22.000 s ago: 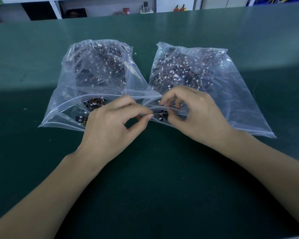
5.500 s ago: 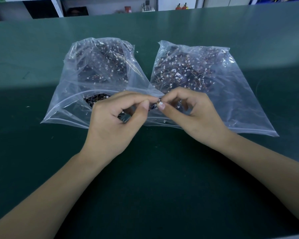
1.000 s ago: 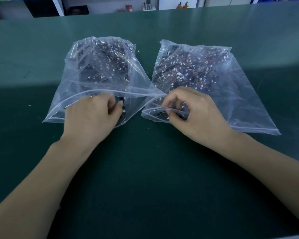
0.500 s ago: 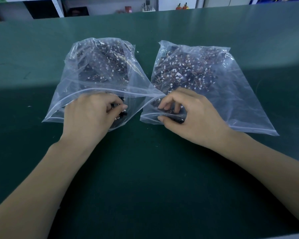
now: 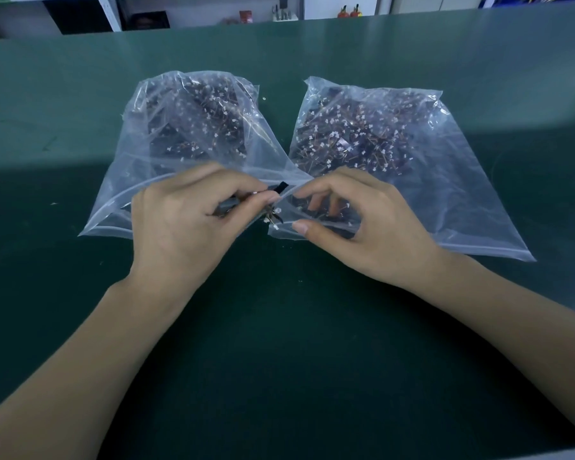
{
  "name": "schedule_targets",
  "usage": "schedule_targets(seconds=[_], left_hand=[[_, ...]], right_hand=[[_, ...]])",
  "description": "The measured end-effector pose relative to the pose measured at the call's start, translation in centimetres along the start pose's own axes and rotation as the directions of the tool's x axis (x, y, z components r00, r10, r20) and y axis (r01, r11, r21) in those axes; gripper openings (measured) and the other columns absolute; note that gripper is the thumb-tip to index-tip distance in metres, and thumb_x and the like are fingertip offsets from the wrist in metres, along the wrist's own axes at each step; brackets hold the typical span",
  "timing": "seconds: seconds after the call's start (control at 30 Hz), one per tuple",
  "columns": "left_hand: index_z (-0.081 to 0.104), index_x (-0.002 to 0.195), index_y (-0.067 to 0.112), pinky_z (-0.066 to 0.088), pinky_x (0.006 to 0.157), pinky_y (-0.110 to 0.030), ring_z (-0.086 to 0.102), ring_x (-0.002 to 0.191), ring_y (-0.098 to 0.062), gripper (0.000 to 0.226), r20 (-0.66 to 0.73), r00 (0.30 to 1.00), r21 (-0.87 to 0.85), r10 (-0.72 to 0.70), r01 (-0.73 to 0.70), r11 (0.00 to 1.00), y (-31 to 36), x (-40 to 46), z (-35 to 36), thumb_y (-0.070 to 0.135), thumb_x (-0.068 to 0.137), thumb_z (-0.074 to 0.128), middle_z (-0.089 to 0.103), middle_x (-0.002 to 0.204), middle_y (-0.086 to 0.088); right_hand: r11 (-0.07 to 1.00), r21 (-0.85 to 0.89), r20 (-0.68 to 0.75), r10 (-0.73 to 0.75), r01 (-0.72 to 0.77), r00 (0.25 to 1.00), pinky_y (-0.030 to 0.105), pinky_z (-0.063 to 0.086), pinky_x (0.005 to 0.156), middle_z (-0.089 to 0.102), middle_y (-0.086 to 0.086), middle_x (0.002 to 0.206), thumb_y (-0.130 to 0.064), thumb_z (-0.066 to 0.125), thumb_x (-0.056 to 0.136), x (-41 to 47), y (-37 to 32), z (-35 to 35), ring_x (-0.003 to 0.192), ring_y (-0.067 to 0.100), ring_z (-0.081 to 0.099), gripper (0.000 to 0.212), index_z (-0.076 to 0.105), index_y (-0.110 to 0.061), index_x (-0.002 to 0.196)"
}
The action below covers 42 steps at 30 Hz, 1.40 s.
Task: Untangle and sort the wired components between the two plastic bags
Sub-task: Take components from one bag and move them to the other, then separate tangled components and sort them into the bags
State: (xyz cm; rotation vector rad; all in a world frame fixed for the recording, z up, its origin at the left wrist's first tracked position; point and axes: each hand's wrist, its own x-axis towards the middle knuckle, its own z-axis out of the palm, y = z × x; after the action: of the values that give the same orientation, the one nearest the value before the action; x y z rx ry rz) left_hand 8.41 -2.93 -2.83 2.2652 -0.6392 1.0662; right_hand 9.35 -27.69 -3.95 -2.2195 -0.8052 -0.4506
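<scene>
Both hands now meet at the left bag (image 5: 180,154) mouth. Left hand (image 5: 186,224) pinches a wired component (image 5: 273,214) there; right hand (image 5: 362,224), fingers curled, pinches the right bag (image 5: 412,144) rim beside it. Both bags remain full; sorting looks far from done.

Workshop: green bench mat (image 5: 80,94) (parts shelves (image 5: 279,11) behind)

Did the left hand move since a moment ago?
Yes. The left hand slid right, toward the gap between the left bag and right bag, and now pinches a wired component at the left bag's mouth.
</scene>
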Motion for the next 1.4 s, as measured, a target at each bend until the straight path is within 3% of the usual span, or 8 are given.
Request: schedule_targets(seconds=[0.13, 0.37, 0.53, 0.87, 1.0, 1.2, 1.3, 1.4], left_hand=[[0.082, 0.088, 0.015, 0.034, 0.064, -0.007, 0.052, 0.062, 0.01, 0.019, 0.062, 0.996, -0.128, -0.057, 0.065, 0.99, 0.8, -0.4, 0.8, 0.032, 0.097, 0.081, 0.057, 0.078, 0.032], [0.076, 0.085, 0.016, 0.041, 0.057, -0.015, 0.058, 0.057, -0.011, 0.017, 0.189, 0.966, -0.323, -0.175, 0.229, 0.918, 1.9, -1.0, 1.9, 0.03, 0.094, 0.083, 0.068, 0.071, 0.02], [0.076, 0.092, 0.026, 0.044, 0.061, -0.015, 0.064, 0.066, -0.016, 0.01, 0.226, 0.948, -0.36, -0.224, 0.295, 0.885, 1.8, -1.0, 2.0, 0.035, 0.095, 0.08, 0.071, 0.08, 0.016], [0.074, 0.092, 0.026, 0.042, 0.062, -0.01, 0.063, 0.065, -0.007, 0.009, 0.221, 0.948, -0.379, -0.229, 0.3, 0.875, 1.8, -0.8, 1.7, 0.032, 0.098, 0.075, 0.073, 0.08, 0.011], [0.072, 0.088, 0.018, 0.041, 0.06, -0.012, 0.06, 0.062, -0.007, 0.018, 0.214, 0.939, -0.357, -0.27, 0.332, 0.873, 1.9, -0.7, 1.6, 0.031, 0.1, 0.073, 0.07, 0.075, 0.008], [0.06, 0.093, 0.02, 0.049, 0.057, -0.032, 0.061, 0.058, -0.018, 0.018, 0.267, 0.937, -0.299, -0.226, 0.304, 0.905, 1.7, -0.9, 1.7, 0.03, 0.108, 0.062, 0.066, 0.074, 0.006], [0.055, 0.097, 0.023, 0.049, 0.058, -0.039, 0.061, 0.057, -0.021, 0.018, 0.273, 0.943, -0.254, -0.189, 0.26, 0.932, 1.6, -1.1, 1.7, 0.034, 0.11, 0.057, 0.063, 0.072, 0.009], [0.053, 0.099, 0.03, 0.047, 0.058, -0.026, 0.065, 0.061, -0.015, 0.012, 0.271, 0.953, -0.257, -0.137, 0.209, 0.944, 1.6, -1.0, 1.6, 0.035, 0.109, 0.058, 0.064, 0.075, 0.017]], right_hand=[[1.0, 0.012, -0.004, -0.021, 0.021, 1.0, 0.041, 0.055, 0.084, 0.069, -0.005, 0.106, -0.039, 0.077, 0.096, 0.0, 0.0, 0.1, 0.088, 0.013, 0.063, 0.041, 0.072, -0.015, 0.129], [0.992, 0.095, -0.013, -0.083, 0.084, 0.996, 0.031, 0.054, 0.083, 0.075, -0.012, 0.092, -0.021, 0.08, 0.095, 0.1, 0.2, 0.5, 0.084, 0.009, 0.067, 0.012, 0.08, -0.013, 0.103], [0.986, 0.156, -0.043, -0.046, 0.052, 0.998, 0.017, 0.048, 0.082, 0.079, -0.008, 0.085, -0.02, 0.081, 0.094, 0.2, 0.5, 0.4, 0.08, 0.007, 0.072, 0.011, 0.081, -0.011, 0.1], [0.936, 0.338, 0.007, 0.101, -0.097, 0.995, 0.038, 0.053, 0.07, 0.08, -0.005, 0.088, -0.021, 0.076, 0.097, 0.1, 0.4, 0.6, 0.078, 0.017, 0.07, 0.011, 0.083, -0.012, 0.098], [0.894, 0.431, 0.016, 0.13, -0.124, 0.991, 0.034, 0.055, 0.072, 0.081, -0.005, 0.092, -0.022, 0.071, 0.1, 0.0, 0.0, 0.6, 0.083, 0.014, 0.074, 0.012, 0.081, -0.016, 0.101], [0.879, 0.457, -0.009, 0.16, -0.138, 0.987, 0.053, 0.054, 0.074, 0.08, -0.001, 0.091, -0.022, 0.069, 0.102, 0.2, -0.1, 0.6, 0.079, 0.027, 0.071, 0.016, 0.081, -0.013, 0.106], [0.828, 0.54, 0.02, 0.166, -0.151, 0.986, 0.032, 0.058, 0.072, 0.078, -0.008, 0.086, -0.018, 0.066, 0.103, 0.2, -0.4, 0.6, 0.075, 0.013, 0.072, 0.012, 0.077, -0.016, 0.102], [0.778, 0.606, 0.057, 0.164, -0.165, 0.985, 0.02, 0.056, 0.073, 0.078, -0.005, 0.086, -0.01, 0.062, 0.105, 0.2, -0.6, 0.7, 0.074, 0.009, 0.072, 0.014, 0.075, -0.011, 0.102]])
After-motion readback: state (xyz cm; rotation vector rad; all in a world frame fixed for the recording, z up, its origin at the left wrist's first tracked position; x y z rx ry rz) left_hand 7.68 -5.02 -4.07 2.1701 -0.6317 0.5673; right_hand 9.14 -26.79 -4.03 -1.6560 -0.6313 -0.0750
